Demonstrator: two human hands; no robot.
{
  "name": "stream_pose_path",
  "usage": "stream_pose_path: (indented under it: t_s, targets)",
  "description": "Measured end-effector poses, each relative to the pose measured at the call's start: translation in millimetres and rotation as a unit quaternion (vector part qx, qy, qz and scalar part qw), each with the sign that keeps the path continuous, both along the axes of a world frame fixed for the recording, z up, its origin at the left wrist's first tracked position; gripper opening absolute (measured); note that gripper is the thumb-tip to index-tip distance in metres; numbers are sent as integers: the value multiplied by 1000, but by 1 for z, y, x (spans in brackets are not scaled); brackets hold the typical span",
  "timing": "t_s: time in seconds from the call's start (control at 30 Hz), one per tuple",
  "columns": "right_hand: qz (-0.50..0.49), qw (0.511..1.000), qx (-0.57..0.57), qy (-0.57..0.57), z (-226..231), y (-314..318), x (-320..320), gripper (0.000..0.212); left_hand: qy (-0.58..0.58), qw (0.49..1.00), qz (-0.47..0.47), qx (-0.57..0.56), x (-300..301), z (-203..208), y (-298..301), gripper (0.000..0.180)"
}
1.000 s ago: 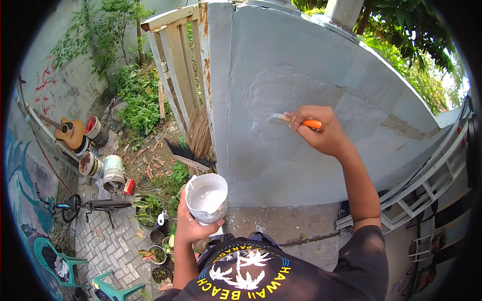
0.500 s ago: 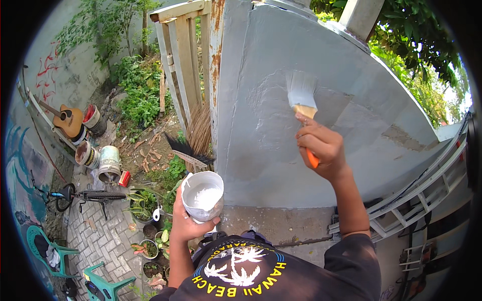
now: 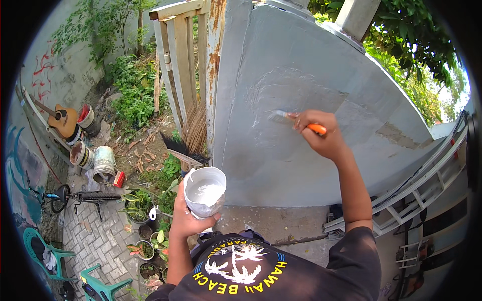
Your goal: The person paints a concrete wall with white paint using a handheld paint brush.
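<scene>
My right hand grips a paintbrush with an orange handle, its bristles pressed flat against a grey wall and pointing left. A paler, freshly brushed patch surrounds the bristles. My left hand holds a white cup-like container of white paint from below, close to my chest and left of the wall's lower part. Both forearms come up from the bottom of the view.
A rusty metal post and a wooden frame stand left of the wall. Far below lie a broom, paint buckets, a guitar, a bicycle, potted plants and green chairs. A white ladder runs at right.
The brush was upright with bristles high half a second ago; now it lies sideways, bristles pointing left, lower on the wall. The paint container stayed in my left hand.
</scene>
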State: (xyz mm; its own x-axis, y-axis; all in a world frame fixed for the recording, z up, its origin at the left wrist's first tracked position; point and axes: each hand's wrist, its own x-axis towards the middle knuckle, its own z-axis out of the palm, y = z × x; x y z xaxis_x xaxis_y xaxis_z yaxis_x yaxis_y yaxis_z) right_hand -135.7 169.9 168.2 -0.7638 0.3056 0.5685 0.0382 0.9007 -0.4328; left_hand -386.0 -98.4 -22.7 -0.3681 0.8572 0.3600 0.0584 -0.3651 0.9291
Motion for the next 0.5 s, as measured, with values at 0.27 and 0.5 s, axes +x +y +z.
stream_pose_path:
  t_s: [0.27, 0.5]
  targets:
    - [-3, 947, 300, 113, 84, -28, -6, 15, -16, 1000, 1, 4, 2, -5, -1, 112]
    - [-35, 981, 184, 42, -68, -36, -11, 18, -25, 1000, 11, 9, -1, -4, -10, 112]
